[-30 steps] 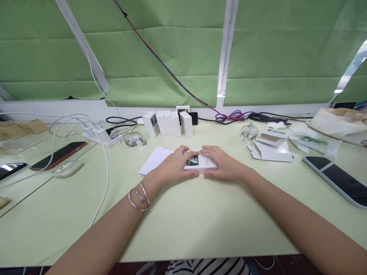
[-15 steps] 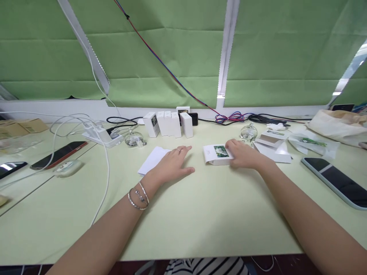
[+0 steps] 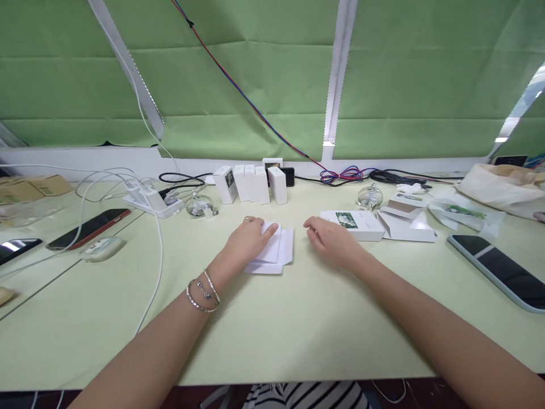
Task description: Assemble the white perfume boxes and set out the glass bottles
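paper (image 3: 286,250), white and layered, flat on the worktop (image 3: 272,329), partly under the left hand (image 3: 244,241); thumb across the top, fingertips hidden, impossible to tell whether pinched or only pressed. right hand (image 3: 334,241) empty, grip loosely curled and part-open, at the left end of a white box (image 3: 366,227) lying picture side up, contact unclear. farther back, upright white boxes (image 3: 260,187) in a row, near a clear round vessel (image 3: 199,205).

You have even, bright light, glare on the far-left phone (image 3: 17,251), soft shadows on the counter (image 3: 264,335) and stretched edges
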The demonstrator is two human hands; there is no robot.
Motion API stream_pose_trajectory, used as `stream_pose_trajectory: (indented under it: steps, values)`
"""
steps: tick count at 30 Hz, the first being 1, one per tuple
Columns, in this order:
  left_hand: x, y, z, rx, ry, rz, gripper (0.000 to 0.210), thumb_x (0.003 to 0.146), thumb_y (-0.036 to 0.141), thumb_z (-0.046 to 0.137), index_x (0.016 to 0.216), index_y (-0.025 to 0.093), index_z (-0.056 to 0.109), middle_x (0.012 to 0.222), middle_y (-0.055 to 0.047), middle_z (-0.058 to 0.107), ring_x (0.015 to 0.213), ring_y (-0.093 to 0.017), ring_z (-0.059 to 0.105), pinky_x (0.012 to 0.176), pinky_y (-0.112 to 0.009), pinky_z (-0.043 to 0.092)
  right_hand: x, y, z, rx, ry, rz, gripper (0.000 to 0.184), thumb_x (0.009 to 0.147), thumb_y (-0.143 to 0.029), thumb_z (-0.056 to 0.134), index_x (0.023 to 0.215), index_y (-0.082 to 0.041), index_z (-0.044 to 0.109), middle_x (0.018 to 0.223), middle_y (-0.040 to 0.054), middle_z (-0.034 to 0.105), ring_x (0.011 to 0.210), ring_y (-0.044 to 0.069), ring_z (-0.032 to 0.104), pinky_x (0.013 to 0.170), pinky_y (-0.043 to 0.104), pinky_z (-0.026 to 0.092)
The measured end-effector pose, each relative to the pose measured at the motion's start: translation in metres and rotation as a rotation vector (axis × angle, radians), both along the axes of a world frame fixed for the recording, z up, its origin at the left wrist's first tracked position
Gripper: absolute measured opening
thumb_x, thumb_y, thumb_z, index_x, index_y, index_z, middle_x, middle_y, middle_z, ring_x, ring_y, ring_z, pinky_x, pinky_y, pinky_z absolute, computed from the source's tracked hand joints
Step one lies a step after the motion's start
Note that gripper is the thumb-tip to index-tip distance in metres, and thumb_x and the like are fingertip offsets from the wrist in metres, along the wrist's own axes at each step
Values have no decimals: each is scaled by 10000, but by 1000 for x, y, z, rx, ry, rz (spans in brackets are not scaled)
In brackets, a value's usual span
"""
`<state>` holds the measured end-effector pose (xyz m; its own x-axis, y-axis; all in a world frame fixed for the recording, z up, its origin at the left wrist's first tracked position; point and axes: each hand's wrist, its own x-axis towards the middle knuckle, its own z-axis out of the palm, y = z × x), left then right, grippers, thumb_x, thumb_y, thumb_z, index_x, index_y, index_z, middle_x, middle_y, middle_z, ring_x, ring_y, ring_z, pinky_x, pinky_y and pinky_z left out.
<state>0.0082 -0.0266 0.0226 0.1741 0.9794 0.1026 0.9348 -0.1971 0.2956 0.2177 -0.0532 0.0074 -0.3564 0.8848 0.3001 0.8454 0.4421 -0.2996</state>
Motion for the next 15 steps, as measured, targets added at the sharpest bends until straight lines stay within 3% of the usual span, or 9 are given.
stream_pose_trajectory:
  steps: [4, 8, 11, 15]
  values:
    - [3, 0, 0, 7, -116, -83, 497, 872, 482, 253, 926, 142, 612, 986, -130, 627, 1003, -275, 552, 851, -374, 416, -13, -9, -6, -114, -24, 40, 343, 915, -391, 261, 1107, -200, 472, 997, 85, 633, 833, 225, 597, 703, 343, 430]
    - [2, 1, -5, -203, -372, -147, 382, 847, 435, 354, 1020, 185, 584, 908, -52, 664, 769, -205, 633, 746, -338, 480, -8, -9, -4, -137, -56, 37, 442, 902, -473, 265, 1137, -180, 496, 1126, 121, 586, 1000, 257, 554, 805, 363, 414]
    - [2, 1, -11, -288, -459, -206, 461, 805, 452, 452, 1174, 180, 509, 907, -37, 677, 819, -202, 641, 760, -322, 485, -3, -8, 0, -184, -54, 17, 566, 860, -567, 295, 1225, -170, 465, 1178, 145, 554, 1064, 293, 511, 839, 394, 402]
    - [2, 0, -14, -287, -447, -218, 611, 774, 504, 500, 1278, 171, 408, 976, -59, 669, 845, -204, 634, 754, -317, 478, -1, -10, 1, -249, -7, 39, 819, 736, -652, 461, 1393, -205, 264, 1242, 145, 512, 1105, 326, 471, 853, 419, 395]
